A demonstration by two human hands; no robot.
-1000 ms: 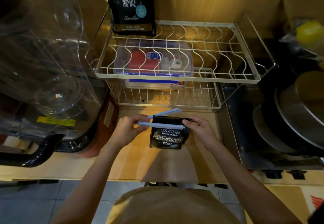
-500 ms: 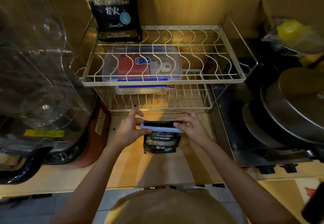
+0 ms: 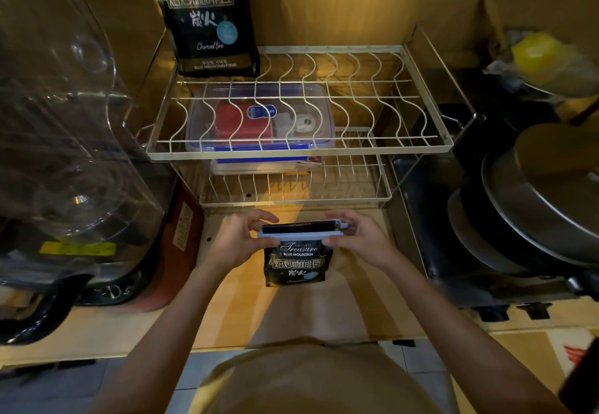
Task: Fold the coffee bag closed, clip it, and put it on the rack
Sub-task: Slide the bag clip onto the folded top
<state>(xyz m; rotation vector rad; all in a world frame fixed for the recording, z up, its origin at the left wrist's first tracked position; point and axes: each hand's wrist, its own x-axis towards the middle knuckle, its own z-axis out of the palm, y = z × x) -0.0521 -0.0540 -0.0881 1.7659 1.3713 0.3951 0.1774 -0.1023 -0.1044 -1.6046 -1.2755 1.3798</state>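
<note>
Head view, lower centre of frame. Item: coffee bag (image 3: 295, 261), black, upright on the wooden counter (image 3: 227, 310), top folded over. Change: the blue clip (image 3: 300, 234), a second ago gaping open in a V, now lies flat across the fold; clipping judged complete or nearly so.

Left hand (image 3: 236, 242): fingers curled, pinching the clip's left end.

Right hand (image 3: 359, 238): fingers pressing its right end.

Remaining: placement on the wire rack (image 3: 431, 115), upper centre.
</note>
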